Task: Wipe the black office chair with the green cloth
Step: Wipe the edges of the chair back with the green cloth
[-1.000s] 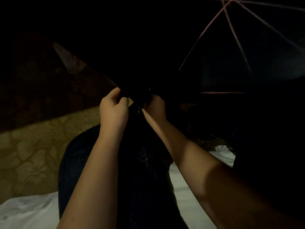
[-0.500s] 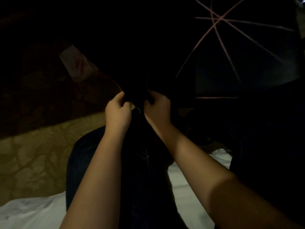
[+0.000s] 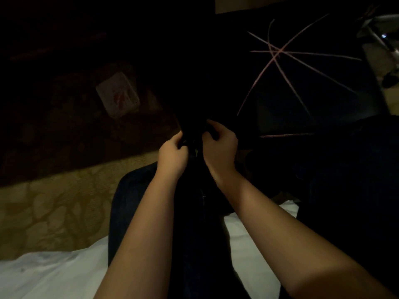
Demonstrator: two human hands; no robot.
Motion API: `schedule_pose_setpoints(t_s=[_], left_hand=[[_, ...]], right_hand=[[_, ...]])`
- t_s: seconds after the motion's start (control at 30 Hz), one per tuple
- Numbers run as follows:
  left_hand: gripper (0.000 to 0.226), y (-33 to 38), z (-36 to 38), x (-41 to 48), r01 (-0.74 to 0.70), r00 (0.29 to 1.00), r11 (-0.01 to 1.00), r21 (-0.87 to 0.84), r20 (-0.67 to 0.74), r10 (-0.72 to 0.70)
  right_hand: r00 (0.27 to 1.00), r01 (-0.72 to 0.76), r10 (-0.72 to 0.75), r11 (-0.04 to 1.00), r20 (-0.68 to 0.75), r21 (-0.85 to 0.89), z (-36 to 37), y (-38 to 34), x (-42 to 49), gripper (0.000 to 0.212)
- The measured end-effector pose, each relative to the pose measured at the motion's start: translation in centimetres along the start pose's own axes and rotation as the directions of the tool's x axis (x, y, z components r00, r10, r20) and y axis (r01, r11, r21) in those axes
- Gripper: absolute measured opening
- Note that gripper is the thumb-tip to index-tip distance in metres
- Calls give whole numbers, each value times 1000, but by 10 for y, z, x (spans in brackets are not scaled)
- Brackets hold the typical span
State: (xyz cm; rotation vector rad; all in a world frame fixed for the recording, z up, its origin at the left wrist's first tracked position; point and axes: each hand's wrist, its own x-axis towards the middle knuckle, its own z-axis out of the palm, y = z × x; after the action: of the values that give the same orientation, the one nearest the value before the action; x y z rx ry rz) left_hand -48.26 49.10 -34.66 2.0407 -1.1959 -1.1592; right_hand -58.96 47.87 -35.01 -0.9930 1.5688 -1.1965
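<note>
The scene is very dark. My left hand (image 3: 172, 154) and my right hand (image 3: 220, 143) are close together in front of my knees. Both pinch a dark bunched cloth (image 3: 194, 134) between them; its colour does not show in this light. To the upper right is a large black shape with thin pale spokes meeting at a hub, which looks like the black office chair (image 3: 278, 50). Neither the hands nor the cloth touch those spokes. Most of the chair is lost in shadow.
My legs in dark jeans (image 3: 129, 201) stretch out below the hands. A white sheet (image 3: 54, 275) lies at the bottom. On the left is patterned carpet (image 3: 43, 212) with a pale flat packet (image 3: 117, 94) on it. Shiny metal parts (image 3: 380, 22) are at the top right.
My hands have drawn closer together on the cloth, and the right hand's fingers now reach over its top. The view has shifted, so the spokes sit lower and more to the right.
</note>
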Motion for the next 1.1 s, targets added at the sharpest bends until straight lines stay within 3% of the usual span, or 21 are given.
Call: schedule_pose_setpoints(t_s=[0.17,0.33,0.5,0.7,0.9,1.1], left_hand=[[48,2,0,-3,14,1000,1000,-1,10,-14],[47,5,1,-5,-5,1000,1000,3,-1,5],[44,4,-3,-4,-12,1000,1000,-1,-9,12],[39,-3,-7,4,9,1000,1000,-29,8,-8],[36,-7,-9,8,22,1000,996,-82,11,-21],[39,-5,-8,9,-14,1000,999,-52,-11,13]], right_hand=[[989,133,-110,958,103,-255,-2,13,-6,26],[988,133,-105,944,109,-300,-1,22,-2,24],[995,27,10,926,96,-376,5,48,9,22],[992,-53,87,942,89,-331,14,75,18,25],[940,-268,314,924,138,-274,21,81,29,19],[943,-198,282,903,179,-381,19,76,33,26]])
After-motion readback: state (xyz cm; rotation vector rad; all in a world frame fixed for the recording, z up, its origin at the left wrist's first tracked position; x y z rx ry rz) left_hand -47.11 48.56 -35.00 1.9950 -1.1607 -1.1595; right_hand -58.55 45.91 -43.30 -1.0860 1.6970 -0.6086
